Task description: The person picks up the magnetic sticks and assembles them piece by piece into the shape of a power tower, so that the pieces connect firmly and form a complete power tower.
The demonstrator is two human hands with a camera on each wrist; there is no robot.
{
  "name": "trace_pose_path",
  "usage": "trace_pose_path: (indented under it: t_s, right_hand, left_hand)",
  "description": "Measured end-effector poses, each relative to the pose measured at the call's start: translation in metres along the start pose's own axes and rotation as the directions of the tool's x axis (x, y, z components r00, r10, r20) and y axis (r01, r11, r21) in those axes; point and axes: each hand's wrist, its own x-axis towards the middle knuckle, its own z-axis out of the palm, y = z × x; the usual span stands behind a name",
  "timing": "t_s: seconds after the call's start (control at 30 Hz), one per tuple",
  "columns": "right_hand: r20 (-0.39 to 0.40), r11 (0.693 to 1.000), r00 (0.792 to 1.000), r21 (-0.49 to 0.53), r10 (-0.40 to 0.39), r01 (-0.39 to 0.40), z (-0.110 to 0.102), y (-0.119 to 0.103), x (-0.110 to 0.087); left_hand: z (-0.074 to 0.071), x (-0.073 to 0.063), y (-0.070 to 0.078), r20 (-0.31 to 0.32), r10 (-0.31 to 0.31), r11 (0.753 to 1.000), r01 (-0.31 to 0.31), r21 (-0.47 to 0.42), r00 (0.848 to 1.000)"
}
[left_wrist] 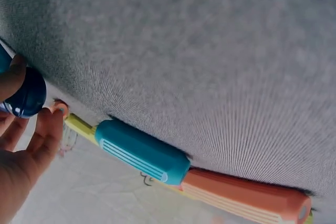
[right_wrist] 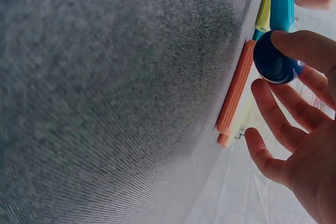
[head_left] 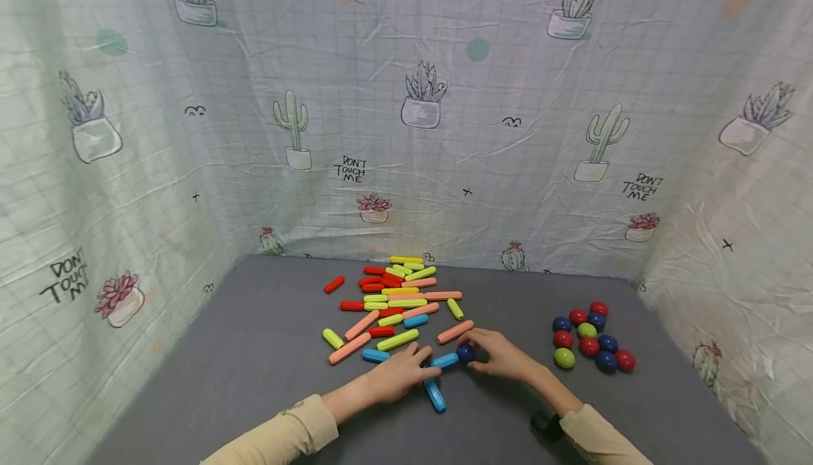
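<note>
Low over the grey surface, two dark blue balls are joined by a light blue stick [head_left: 444,360]. My right hand [head_left: 502,356] pinches the right-hand ball [head_left: 466,353] between thumb and fingers, right at the stick's end. The other ball [left_wrist: 29,95], mostly hidden under the fingers in the head view, is held by the thumb and fingertips of my left hand [head_left: 400,375]. A second light blue stick [head_left: 435,396] slants from under the left fingers toward the front. Beside the left hand lies a loose light blue stick [head_left: 376,355]; an orange stick [head_left: 454,332] lies just beyond the right hand.
Several red, yellow, green and orange sticks lie in a loose heap behind the hands, with a yellow stick [head_left: 406,260] at the back. On the right sits a group of red, dark blue and green balls, including a green ball [head_left: 564,358]. A patterned curtain [head_left: 406,168] encloses the surface.
</note>
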Motion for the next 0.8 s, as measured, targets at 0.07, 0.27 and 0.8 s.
trace_pose_path:
  t_s: [0.07,0.27,0.8]
  right_hand:
    - [0.012,1.0,1.0,-0.019,0.012,-0.012,0.001,-0.001,0.0]
    - [0.041,0.991,0.999,-0.137,0.009,-0.004,0.008,0.0,0.003]
    - [-0.016,0.964,0.998,-0.261,-0.053,0.047,0.012,-0.003,0.01]
  left_hand:
    - [0.0,0.001,0.001,-0.01,-0.002,0.999,0.003,0.034,1.0]
    - [0.002,0.003,0.003,-0.014,-0.036,0.999,0.037,0.035,0.999]
    - [-0.009,0.0,0.006,0.062,0.057,0.998,-0.056,-0.016,0.996]
